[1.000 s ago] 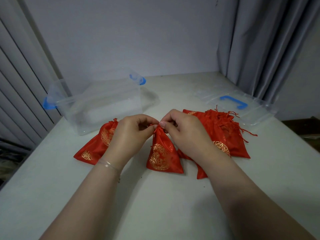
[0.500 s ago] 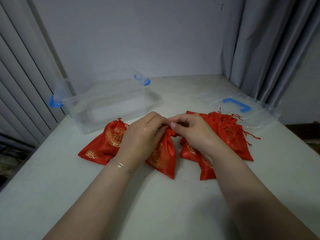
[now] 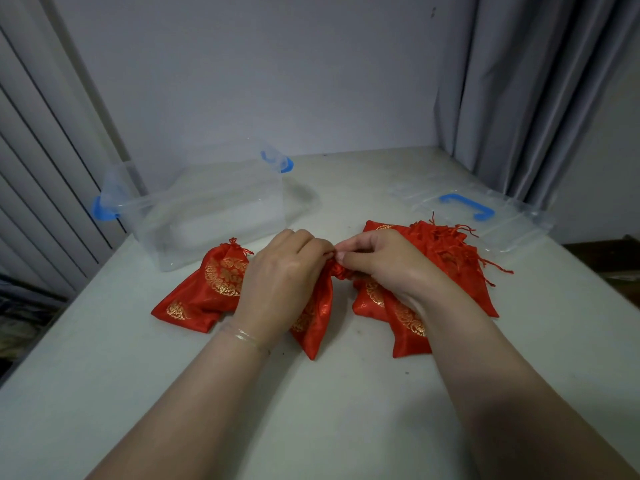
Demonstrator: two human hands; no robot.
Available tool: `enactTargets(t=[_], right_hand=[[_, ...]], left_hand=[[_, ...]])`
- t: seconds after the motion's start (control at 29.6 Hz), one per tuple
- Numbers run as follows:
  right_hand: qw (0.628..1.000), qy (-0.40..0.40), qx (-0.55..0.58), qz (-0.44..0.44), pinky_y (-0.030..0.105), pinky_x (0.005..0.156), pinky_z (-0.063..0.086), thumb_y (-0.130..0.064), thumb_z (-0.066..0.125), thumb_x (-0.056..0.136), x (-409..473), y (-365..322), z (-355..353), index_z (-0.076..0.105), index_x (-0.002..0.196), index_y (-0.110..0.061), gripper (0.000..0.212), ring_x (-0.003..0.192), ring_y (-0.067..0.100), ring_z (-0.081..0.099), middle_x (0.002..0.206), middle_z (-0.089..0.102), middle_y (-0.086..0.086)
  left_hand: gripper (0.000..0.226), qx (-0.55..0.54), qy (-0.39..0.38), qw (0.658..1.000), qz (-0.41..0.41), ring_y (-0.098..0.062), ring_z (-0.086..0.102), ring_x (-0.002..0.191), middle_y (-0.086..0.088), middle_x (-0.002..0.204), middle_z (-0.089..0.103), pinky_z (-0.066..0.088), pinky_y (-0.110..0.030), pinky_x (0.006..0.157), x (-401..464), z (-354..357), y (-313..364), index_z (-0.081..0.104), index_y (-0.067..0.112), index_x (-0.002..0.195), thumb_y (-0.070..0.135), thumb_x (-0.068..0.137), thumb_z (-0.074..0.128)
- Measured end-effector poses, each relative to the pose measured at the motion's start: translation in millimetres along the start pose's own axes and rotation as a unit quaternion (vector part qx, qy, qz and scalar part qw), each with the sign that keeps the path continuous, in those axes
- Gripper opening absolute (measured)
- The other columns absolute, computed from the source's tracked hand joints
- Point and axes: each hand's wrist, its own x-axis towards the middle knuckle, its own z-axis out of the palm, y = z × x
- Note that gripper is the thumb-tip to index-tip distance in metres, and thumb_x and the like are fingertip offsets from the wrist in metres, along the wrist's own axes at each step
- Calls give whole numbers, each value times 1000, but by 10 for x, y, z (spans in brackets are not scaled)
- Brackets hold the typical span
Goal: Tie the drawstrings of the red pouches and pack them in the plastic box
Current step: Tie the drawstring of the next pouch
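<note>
Both sets of fingers are curled tight at the gathered neck of one red pouch (image 3: 317, 317): my left hand (image 3: 282, 282) grips the bunched fabric from the 9 o'clock side, and my right hand (image 3: 381, 263) pinches at the cords from 3 o'clock, fingertips of the two hands nearly touching over the mouth. The cords themselves are hidden under my fingers, so I cannot tell whether the knot is formed yet. I judge I am in the middle of tying this pouch, with its body lying on the table (image 3: 311, 410) and pointing back toward me at 6 o'clock. At 9 o'clock lies another pouch (image 3: 207, 289) whose mouth looks already cinched, and at 3 o'clock a pile of pouches (image 3: 450, 258) with loose tassels spread out, partly under my right wrist. The clear plastic box (image 3: 214, 213) stands open at 10 o'clock with nothing red inside that I can see, and its lid (image 3: 485, 216) lies flat at 2 o'clock. Next I should pull the cords snug, then carry the pouch up to the box.
</note>
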Motion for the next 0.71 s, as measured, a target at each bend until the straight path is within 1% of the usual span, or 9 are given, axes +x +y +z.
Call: enactTargets(t=[0.03, 0.1, 0.17, 0.27, 0.37, 0.41, 0.54, 0.61, 0.71], right_hand=[[1000, -9, 2, 4, 31, 71, 49, -4, 65, 85, -3, -12, -9, 72, 84, -14, 12, 72, 19, 60, 71, 69, 5], [1000, -21, 3, 2, 25, 68, 52, -2, 65, 84, -22, -32, -41, 71, 81, -13, 13, 66, 12, 62, 69, 69, 3], [999, -30, -8, -12, 21, 66, 53, 2, 64, 84, -38, -55, -42, 70, 77, -14, 18, 60, 7, 63, 68, 68, 3], [998, -29, -49, -39, 25, 69, 55, 1, 62, 84, -34, -51, -55, 68, 76, -16, 20, 63, 9, 65, 71, 69, 5], [994, -21, -91, -61, 37, 77, 56, -5, 60, 84, -28, -42, -51, 65, 77, -20, 17, 71, 16, 67, 75, 70, 6], [992, -25, -102, -67, 38, 79, 55, -7, 60, 85, -29, -43, -52, 64, 78, -20, 15, 73, 18, 67, 76, 70, 6], [982, -47, -165, -81, 36, 79, 57, -15, 59, 91, -42, -57, -81, 60, 83, -22, 11, 75, 14, 66, 77, 66, -3], [978, -51, -182, -85, 39, 80, 57, -17, 57, 92, -50, -59, -91, 58, 83, -25, 12, 78, 15, 66, 83, 64, -2], [971, -85, -208, -80, 36, 78, 54, -16, 50, 95, -88, -66, -77, 52, 85, -27, 16, 80, 16, 62, 82, 58, -5]], left_hand=[[9, -9, 5, 1000, -2, -23, 55, 69, -2, 76, 61, 46, -37, 55, -3, -8, -2, 70, 14, 88, 16, 89, 61], [9, -23, 16, 1000, -2, -21, 55, 69, 0, 76, 62, 42, -31, 57, 3, -21, 10, 70, 15, 87, 16, 89, 61], [12, -28, 25, 999, -3, -19, 55, 68, 1, 76, 63, 41, -30, 56, 4, -38, 12, 71, 16, 86, 18, 89, 59], [19, -35, 27, 999, -8, -20, 58, 69, 1, 76, 65, 44, -33, 55, 11, -31, 19, 71, 16, 85, 23, 89, 54], [25, -62, 21, 997, -44, -22, 62, 71, 0, 79, 68, 47, -37, 58, 19, -23, 10, 71, 14, 83, 28, 89, 51], [25, -79, 17, 995, -61, -22, 63, 73, 1, 80, 69, 46, -37, 61, 21, -23, 10, 71, 13, 84, 28, 88, 51], [12, -133, -11, 985, -112, -17, 64, 79, 4, 83, 71, 46, -34, 68, 6, -25, -45, 71, 15, 88, 18, 83, 60], [13, -149, -24, 978, -143, -16, 65, 84, 7, 86, 71, 50, -37, 72, 2, -22, -117, 71, 17, 90, 16, 83, 60], [13, -175, -41, 968, -173, -15, 66, 93, 10, 95, 72, 52, -39, 78, 5, -41, -160, 68, 19, 91, 10, 86, 61]])
